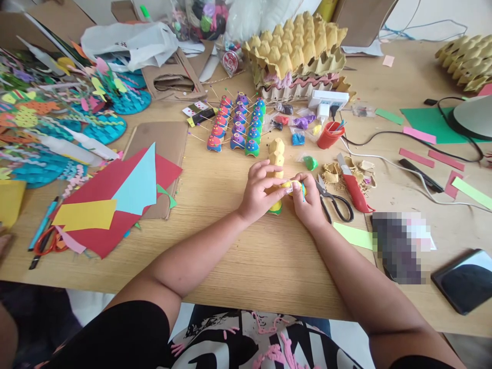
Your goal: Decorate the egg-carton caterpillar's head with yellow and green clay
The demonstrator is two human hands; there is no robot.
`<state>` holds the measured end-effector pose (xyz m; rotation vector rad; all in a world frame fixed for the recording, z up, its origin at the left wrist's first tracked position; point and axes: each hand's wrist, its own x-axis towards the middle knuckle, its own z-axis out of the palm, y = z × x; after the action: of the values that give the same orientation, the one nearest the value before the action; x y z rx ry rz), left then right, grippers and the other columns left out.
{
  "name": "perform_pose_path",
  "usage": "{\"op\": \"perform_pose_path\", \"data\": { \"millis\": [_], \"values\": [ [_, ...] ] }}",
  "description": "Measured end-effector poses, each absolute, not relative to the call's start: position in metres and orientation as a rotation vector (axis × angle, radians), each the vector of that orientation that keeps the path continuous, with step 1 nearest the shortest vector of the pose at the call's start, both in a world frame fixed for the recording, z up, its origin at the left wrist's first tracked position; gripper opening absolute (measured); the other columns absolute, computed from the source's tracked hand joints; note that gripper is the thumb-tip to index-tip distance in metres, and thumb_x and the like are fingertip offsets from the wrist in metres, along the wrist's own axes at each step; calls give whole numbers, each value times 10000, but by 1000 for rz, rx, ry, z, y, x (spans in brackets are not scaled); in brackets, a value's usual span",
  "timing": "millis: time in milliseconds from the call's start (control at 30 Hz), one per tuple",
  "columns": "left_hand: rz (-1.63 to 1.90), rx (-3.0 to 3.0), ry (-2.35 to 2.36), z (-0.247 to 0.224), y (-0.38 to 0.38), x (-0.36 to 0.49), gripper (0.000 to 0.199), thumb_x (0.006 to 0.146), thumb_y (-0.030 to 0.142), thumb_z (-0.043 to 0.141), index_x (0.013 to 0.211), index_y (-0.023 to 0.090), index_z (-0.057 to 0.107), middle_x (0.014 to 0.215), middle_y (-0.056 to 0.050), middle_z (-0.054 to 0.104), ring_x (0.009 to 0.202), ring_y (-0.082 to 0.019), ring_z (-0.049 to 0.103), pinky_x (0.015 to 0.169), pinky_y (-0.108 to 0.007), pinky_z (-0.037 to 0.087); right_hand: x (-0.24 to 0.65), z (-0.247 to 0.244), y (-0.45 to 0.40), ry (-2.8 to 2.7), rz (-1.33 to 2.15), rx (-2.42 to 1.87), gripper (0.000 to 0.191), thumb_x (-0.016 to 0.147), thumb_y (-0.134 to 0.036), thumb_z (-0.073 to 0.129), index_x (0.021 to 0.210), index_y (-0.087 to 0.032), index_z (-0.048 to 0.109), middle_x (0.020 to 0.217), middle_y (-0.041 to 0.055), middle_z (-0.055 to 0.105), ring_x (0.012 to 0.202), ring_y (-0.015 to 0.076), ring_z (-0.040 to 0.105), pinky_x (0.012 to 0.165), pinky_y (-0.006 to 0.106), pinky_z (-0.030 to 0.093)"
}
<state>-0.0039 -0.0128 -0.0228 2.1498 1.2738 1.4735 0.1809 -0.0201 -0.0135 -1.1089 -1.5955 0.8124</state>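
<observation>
Both hands meet at the middle of the table. My left hand [261, 192] has its thumb and index finger closed on a small piece of yellow clay [295, 184]. The same clay is pinched in my right hand [308, 204], where a thin blue tool also shows by the fingers. Behind and under my left fingers stands a yellow egg-carton strip [277, 149]; its near end, yellow and green, shows below the hands. Farther back are three rows of painted carton pieces, red [216, 134], purple [237, 137] and green-blue [253, 136].
Stacked egg trays [295, 48] rise at the back. Black scissors [338, 202], a red-handled knife [355, 187] and a red cup [330, 136] lie or stand to the right. Coloured paper [103, 205] and blue paper crafts [103, 128] cover the left. A white cable crosses the right side.
</observation>
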Motion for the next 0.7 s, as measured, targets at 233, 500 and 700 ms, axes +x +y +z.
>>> {"op": "perform_pose_path", "data": {
  "millis": [233, 500, 700],
  "values": [
    [1576, 2149, 1200, -21, -13, -3, 152, 991, 420, 785, 1013, 279, 835, 1221, -63, 797, 1407, -268, 601, 1257, -527, 503, 179, -13, -22, -1503, 844, -1097, 465, 1064, -733, 546, 1021, -270, 574, 865, -5, 590, 718, 172, 560, 707, 377, 497],
    [1560, 1911, 1180, -22, -12, 0, 333, 1024, 571, 707, 1007, 251, 798, 1157, -79, 784, 1333, -244, 672, 1282, -517, 492, 177, -15, -19, -1240, 948, -1102, 534, 989, -822, 590, 1003, -288, 574, 841, -19, 557, 736, 163, 574, 646, 306, 515],
    [1634, 1316, 1192, -33, 1, 0, 525, 925, 731, 758, 1043, 220, 783, 1192, -86, 784, 1247, -223, 731, 1146, -403, 579, 178, -16, -18, -1266, 885, -1089, 491, 1032, -781, 556, 1010, -291, 562, 785, -27, 566, 679, 162, 583, 678, 334, 506]
  ]
}}
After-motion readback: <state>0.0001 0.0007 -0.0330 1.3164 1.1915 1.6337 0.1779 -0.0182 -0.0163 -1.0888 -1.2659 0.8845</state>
